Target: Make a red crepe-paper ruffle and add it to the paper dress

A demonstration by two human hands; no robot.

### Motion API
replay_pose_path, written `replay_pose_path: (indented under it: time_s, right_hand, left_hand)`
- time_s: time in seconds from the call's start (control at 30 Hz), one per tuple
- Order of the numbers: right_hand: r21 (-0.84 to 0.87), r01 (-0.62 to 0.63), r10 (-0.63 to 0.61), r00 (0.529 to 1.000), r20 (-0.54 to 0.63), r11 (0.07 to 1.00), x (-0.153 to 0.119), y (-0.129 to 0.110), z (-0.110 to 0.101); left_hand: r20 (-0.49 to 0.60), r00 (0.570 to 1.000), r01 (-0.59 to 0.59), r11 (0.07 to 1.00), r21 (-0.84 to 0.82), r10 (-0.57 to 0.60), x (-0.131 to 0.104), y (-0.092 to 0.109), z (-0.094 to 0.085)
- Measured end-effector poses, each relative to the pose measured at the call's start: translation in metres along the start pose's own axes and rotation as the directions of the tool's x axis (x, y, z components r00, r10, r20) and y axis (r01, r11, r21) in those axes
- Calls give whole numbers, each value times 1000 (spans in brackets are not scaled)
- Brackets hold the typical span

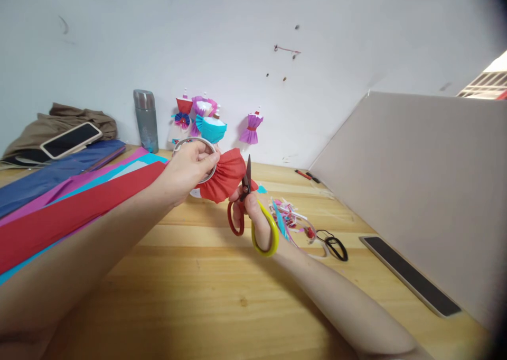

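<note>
Head view: showing one ring [211, 175], one red ruffle [227, 175], one pair of scissors [246, 188].
Left hand [192, 164]: narrow fingers are gripping the ring.
Right hand [258, 217]: fingers are holding the scissors.
Place: red ruffle is sitting between both hands.

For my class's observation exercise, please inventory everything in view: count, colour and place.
Wall: one, pale, behind; dark specks
Panel: one, white, right
Table: one, light wood, below
Cloth: brown, far left
Phone: one, black, pale rim, on cloth
Folded material: blue, left
Paper strips: several, red, pink, light blue, left
Bottle: one, grey, by wall
Miniature dresses: at least four, red, pink, turquoise, purple, by wall
Sticks: two, red and black, by panel
Scraps: uncountable, mixed, beyond right wrist
Loop: one, black, beside scraps
Slab: one, black, pale rim, by panel
Grating: pale, top right
Ring: one, grey, at left hand
Pleated paper: one, red, in left hand
Scissors: one, red-yellow handles, in right hand
Left hand: one, bare, centre-left
Right hand: one, bare, centre
</note>
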State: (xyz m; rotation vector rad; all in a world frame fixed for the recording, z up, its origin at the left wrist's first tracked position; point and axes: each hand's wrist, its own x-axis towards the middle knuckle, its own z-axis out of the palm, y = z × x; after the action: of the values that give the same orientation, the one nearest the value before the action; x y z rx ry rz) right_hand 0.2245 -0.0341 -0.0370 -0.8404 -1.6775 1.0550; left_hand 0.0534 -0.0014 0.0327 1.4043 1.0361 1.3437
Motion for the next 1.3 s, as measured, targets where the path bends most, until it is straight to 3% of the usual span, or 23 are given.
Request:
replay_pose_path:
  time_s: [0.47,0.7,0.9,1.07,1.3]
  right_hand:
    - [-140,-74,66,996,-59,987,-6,-11,3]
    - [-219,-51,36,997,-74,974,-7,-8,3]
    - [-73,-76,72,996,-55,994,-5,10,3]
    - [-70,-141,140,990,-20,988,-6,-2,5]
    - [-37,-118,120,991,52,992,-5,-11,6]
  left_hand:
    - [-3,1000,18,999,-48,-18,2,2,-1]
    - [-15,1000,25,998,-63,-26,3,2,-4]
    - [73,997,4,1000,29,-6,6,1,-13]
    - [96,995,25,997,70,-32,7,5,-16]
    - [153,988,-21,992,123,2,8,5,-20]
